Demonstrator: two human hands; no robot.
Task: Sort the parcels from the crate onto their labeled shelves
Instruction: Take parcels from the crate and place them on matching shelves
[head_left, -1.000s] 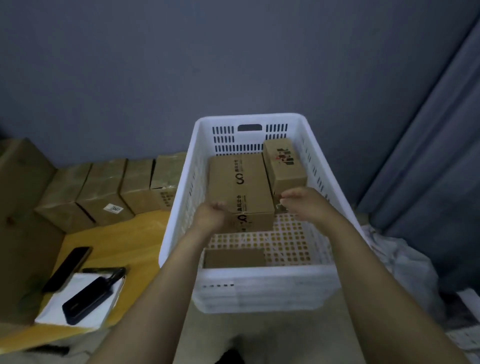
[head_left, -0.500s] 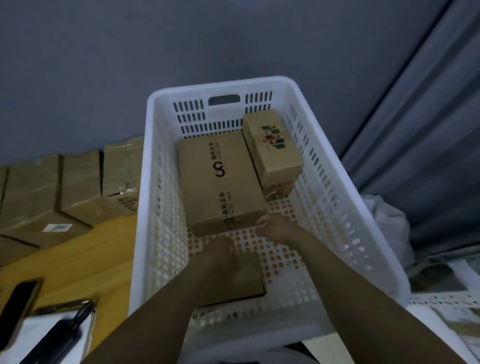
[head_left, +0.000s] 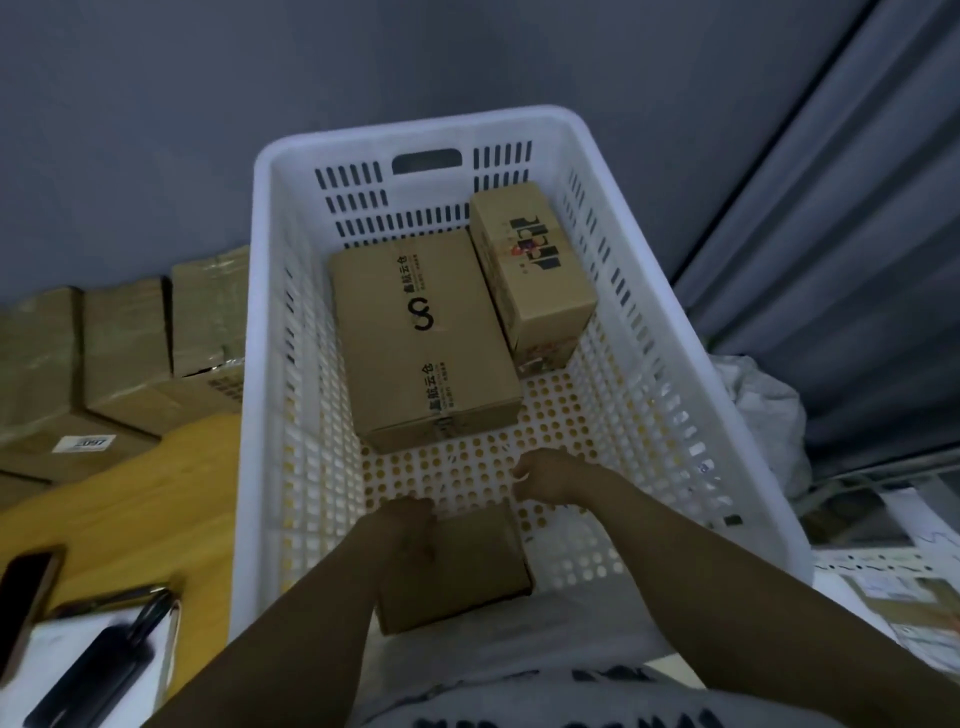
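Left grip (head_left: 404, 532) was curled over the far left corner of the small flat parcel (head_left: 467, 566), fingers wrapped on its edge, so I logged it as grasping the parcel. Right grip (head_left: 548, 480) had its fingers curled just beside the far right corner. I couldn't tell if it touched cardboard or held nothing.

The parcel lay flat on the perforated floor of the white crate (head_left: 415, 122), close to the near wall. It was well apart from the big logo parcel (head_left: 421, 338) and the narrow printed parcel (head_left: 535, 270), which sat side by side at the far end.

Step in hand, as I judged it: lifting the flat one out.

- One corner pinch looked weak for a flat box, which would likely swing. The right grip needed to close on the opposite edge first.
- With the box so low, fingertips had to get under an edge, probably by tipping the far edge up.
- The lift should go straight up and clear the near wall before coming toward me, since that rim sat right over the box.
- No label showed on the top face, so I expected to turn it over to read it.
- No shelves were in view.

The yellow surface (head_left: 156, 493) to the left carried a phone (head_left: 26, 587), so I judged it no place to set the box down.
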